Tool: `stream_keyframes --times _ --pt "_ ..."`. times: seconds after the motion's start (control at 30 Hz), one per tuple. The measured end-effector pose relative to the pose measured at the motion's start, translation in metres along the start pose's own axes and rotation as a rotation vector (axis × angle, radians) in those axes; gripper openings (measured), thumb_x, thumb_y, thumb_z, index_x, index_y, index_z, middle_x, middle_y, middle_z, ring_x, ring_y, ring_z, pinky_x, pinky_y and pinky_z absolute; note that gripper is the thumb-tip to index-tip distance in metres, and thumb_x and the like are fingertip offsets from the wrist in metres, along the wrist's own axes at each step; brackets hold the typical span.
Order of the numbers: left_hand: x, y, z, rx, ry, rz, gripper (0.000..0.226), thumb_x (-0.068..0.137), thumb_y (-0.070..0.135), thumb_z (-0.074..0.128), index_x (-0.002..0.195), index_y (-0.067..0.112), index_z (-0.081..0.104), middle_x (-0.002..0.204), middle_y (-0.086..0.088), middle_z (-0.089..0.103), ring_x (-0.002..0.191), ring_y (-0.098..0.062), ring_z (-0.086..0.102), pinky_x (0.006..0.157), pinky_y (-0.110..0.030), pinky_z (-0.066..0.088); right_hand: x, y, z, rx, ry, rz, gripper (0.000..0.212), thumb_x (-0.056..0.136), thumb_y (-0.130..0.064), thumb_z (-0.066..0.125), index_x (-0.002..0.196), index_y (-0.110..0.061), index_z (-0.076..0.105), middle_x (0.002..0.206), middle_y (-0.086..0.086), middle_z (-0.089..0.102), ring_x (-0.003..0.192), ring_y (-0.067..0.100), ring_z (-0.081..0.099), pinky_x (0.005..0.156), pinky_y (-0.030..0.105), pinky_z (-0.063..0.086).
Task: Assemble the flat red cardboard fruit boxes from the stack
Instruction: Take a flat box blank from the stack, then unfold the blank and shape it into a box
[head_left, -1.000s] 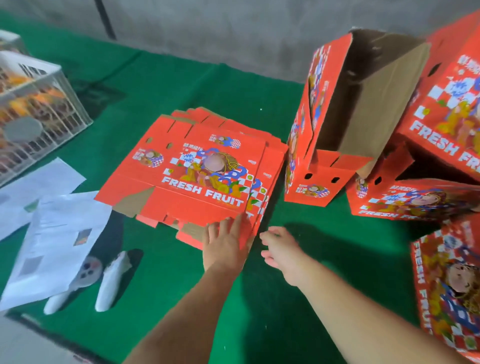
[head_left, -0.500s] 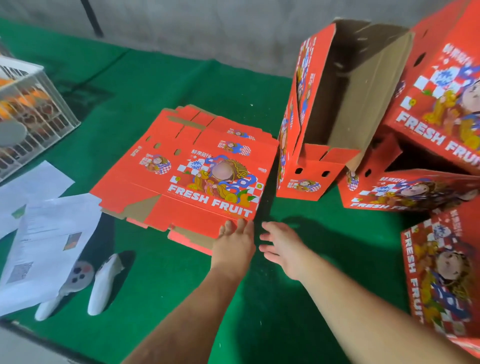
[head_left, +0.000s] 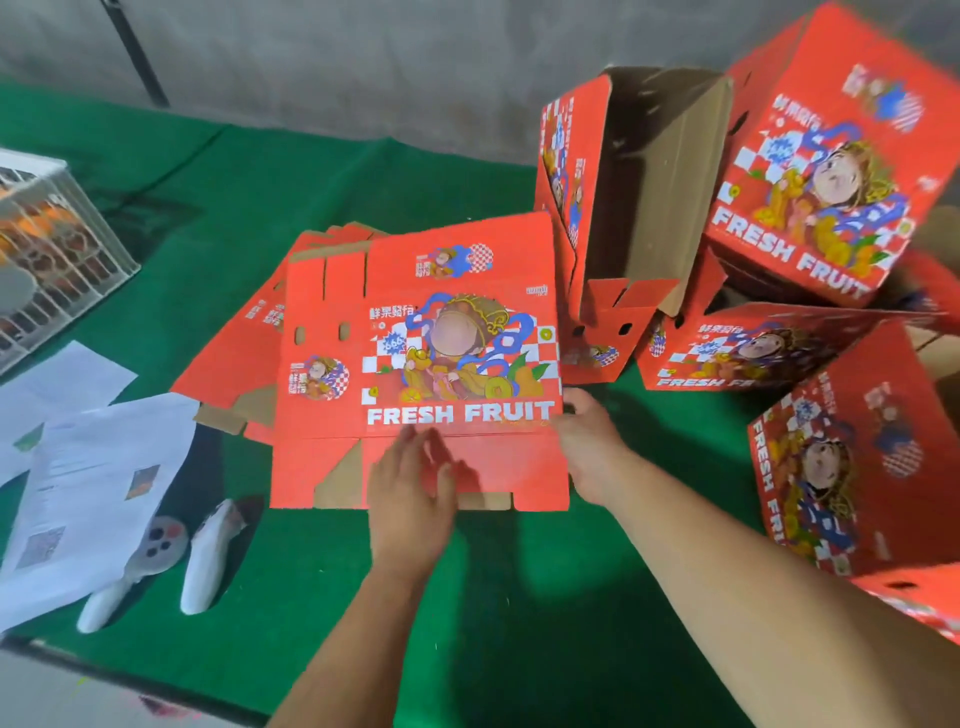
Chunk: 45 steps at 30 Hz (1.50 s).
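Left hand (head_left: 410, 499) reaching forward from a bare forearm, fingers spread and blurred, lying against the lower flap of the top flat red box (head_left: 415, 364); whether those fingers curl round the edge, cannot tell. Right hand (head_left: 589, 441) stretched in from the right, thumb on the printed face at the lower right corner by "FRESH FRUIT", fingers hidden behind the card, pinching that corner. Flat box tilted up toward the camera, near edge raised over the green worktop (head_left: 519, 623), far part above the stack of flat boxes (head_left: 244, 338) fanned out beneath and to the left.

Just right of the flat box, an assembled box (head_left: 639, 208) lying on its side, open mouth showing bare brown cardboard inside. Further right, more assembled red boxes (head_left: 831, 197) piled against one another at tilted angles. At the left edge, a white wire crate (head_left: 57, 249) holding orange shapes too blurred to name. Near left, white paper sheets (head_left: 93, 483) on the worktop, and beside them two white handheld controllers (head_left: 208, 561).
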<state>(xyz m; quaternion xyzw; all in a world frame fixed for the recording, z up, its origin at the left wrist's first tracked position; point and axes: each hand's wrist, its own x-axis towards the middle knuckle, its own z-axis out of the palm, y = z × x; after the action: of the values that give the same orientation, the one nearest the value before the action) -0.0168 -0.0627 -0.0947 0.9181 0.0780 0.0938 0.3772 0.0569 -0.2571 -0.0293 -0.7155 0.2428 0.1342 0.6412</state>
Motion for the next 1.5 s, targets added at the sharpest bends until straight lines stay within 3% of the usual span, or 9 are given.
stream_keyframes --times 0.13,0.23,0.33,0.57,0.73,0.87,1.07,1.27,1.5 --pt "0.013 -0.050 -0.033 -0.088 0.107 -0.566 0.092 0.093 0.057 0.055 0.162 0.005 0.025 0.167 -0.027 0.022 0.154 -0.042 0.023 0.125 -0.050 0.015 -0.011 -0.009 -0.037 0.006 0.038 -0.186 0.018 0.099 -0.011 0.063 0.106 -0.026 0.070 0.098 0.011 0.078 0.079 0.029 0.073 0.074 0.051 0.060" --pt "0.009 -0.056 -0.042 -0.534 0.055 -0.631 0.075 0.102 0.056 0.049 0.161 0.015 0.031 0.162 -0.011 0.041 0.147 -0.028 0.043 0.123 -0.045 0.027 -0.024 -0.002 -0.072 0.008 0.043 -0.265 0.022 0.104 -0.009 0.057 0.108 -0.026 0.069 0.094 0.003 0.079 0.084 0.026 0.075 0.078 0.047 0.059" --pt "-0.002 -0.025 -0.033 -0.653 -0.062 -0.484 0.049 0.104 0.056 0.049 0.138 0.023 0.060 0.128 0.002 0.071 0.115 -0.017 0.066 0.109 -0.043 0.044 -0.038 0.012 -0.111 0.011 0.018 -0.285 0.023 0.106 -0.010 0.053 0.118 -0.024 0.066 0.103 0.006 0.079 0.094 0.032 0.076 0.081 0.051 0.059" --pt "-0.004 0.011 -0.005 -0.786 -0.097 -0.467 0.073 0.081 0.079 0.052 0.130 0.027 0.062 0.131 -0.002 0.065 0.129 -0.028 0.057 0.114 -0.048 0.038 -0.072 0.061 -0.213 0.204 0.180 -0.304 0.033 0.097 -0.001 0.055 0.127 -0.011 0.064 0.111 0.011 0.077 0.096 0.024 0.073 0.087 0.043 0.053" --pt "-0.008 0.041 0.024 -0.822 -0.263 -0.298 0.060 0.086 0.083 0.055 0.102 0.025 0.063 0.088 0.002 0.059 0.096 -0.024 0.058 0.105 -0.050 0.038 -0.082 0.083 -0.239 0.177 0.387 -0.270 0.039 0.100 0.004 0.048 0.119 -0.022 0.070 0.119 0.020 0.072 0.099 0.026 0.063 0.093 0.045 0.043" --pt "-0.012 0.069 0.029 -0.847 -0.307 -0.180 0.055 0.091 0.073 0.059 0.138 0.043 0.057 0.135 0.016 0.066 0.130 -0.007 0.058 0.115 -0.044 0.037 -0.097 0.081 -0.240 0.251 0.493 -0.262 0.035 0.099 -0.002 0.053 0.114 -0.028 0.071 0.114 0.009 0.074 0.099 0.027 0.066 0.092 0.047 0.049" --pt "-0.033 0.141 0.008 -0.962 -0.523 -0.205 0.104 0.084 0.074 0.063 0.162 0.015 0.028 0.166 -0.004 0.034 0.154 -0.022 0.030 0.128 -0.050 0.020 -0.128 0.060 -0.243 0.121 0.587 -0.301 0.035 0.080 -0.047 0.061 0.113 -0.042 0.071 0.114 -0.003 0.074 0.107 0.022 0.068 0.098 0.046 0.052" --pt "-0.044 0.166 -0.011 -0.875 -0.594 -0.056 0.057 0.112 0.021 0.034 0.164 0.014 0.011 0.171 -0.014 0.016 0.159 -0.031 0.014 0.125 -0.042 0.018 -0.145 0.064 -0.232 0.017 0.502 -0.361 0.031 0.099 -0.050 0.061 0.130 -0.055 0.060 0.121 -0.016 0.073 0.111 0.016 0.070 0.097 0.046 0.056" --pt "-0.056 0.152 -0.004 -0.654 -0.593 0.027 0.110 0.074 0.091 0.050 0.159 0.050 -0.007 0.166 0.022 -0.020 0.148 0.016 -0.005 0.117 -0.014 0.026 -0.144 0.076 -0.220 -0.096 0.536 -0.238 0.031 0.105 -0.028 0.052 0.134 -0.034 0.057 0.123 -0.002 0.069 0.111 0.025 0.066 0.101 0.054 0.052"
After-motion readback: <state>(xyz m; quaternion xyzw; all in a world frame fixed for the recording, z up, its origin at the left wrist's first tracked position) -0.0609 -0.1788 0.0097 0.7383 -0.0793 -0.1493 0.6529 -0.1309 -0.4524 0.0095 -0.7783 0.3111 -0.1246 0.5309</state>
